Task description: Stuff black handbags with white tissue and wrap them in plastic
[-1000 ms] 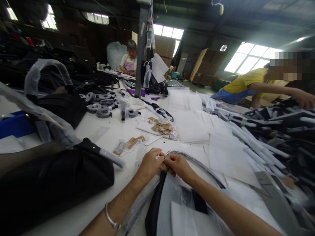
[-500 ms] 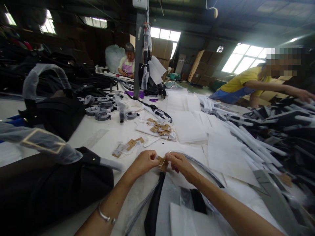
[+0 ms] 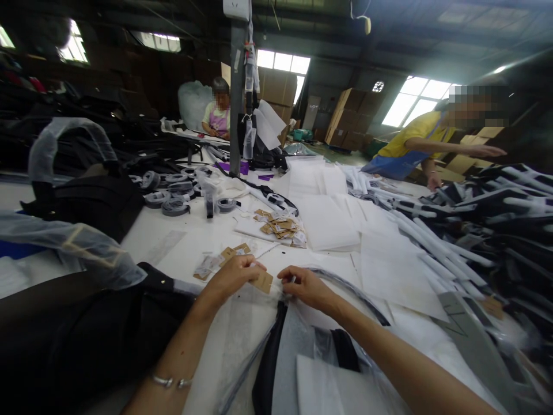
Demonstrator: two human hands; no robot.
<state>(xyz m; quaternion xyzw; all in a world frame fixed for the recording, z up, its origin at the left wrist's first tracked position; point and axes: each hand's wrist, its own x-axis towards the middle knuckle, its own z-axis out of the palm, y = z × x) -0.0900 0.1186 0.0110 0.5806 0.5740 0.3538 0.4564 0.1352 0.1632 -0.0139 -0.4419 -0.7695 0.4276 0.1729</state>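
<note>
My left hand (image 3: 239, 275) pinches a brown cardboard hang tag (image 3: 262, 282) by its left side. Just to the right, my right hand (image 3: 305, 285) is closed at the fingertips on the tag's pale string, which is thin and only partly visible. Both hands are above the top end of a black bag (image 3: 270, 351) with grey and clear plastic wrapping. A white foam sheet (image 3: 332, 383) lies over the bag's front. Beyond my left hand lie loose hang tags (image 3: 233, 253), and farther off is a heap of brown tags (image 3: 280, 225).
Black bags with plastic-wrapped handles (image 3: 71, 144) stand at left. Rolled grey straps (image 3: 175, 206) lie near a post (image 3: 236, 98). White sheets (image 3: 330, 222) spread at right, beside a pile of black and white pieces (image 3: 488, 202). One co-worker (image 3: 406, 150) reaches over it; another (image 3: 218, 118) sits behind.
My left hand has moved left with the tag, drawing it away from the bag's end. My right hand has shifted slightly left. The co-worker at right has drawn an arm back.
</note>
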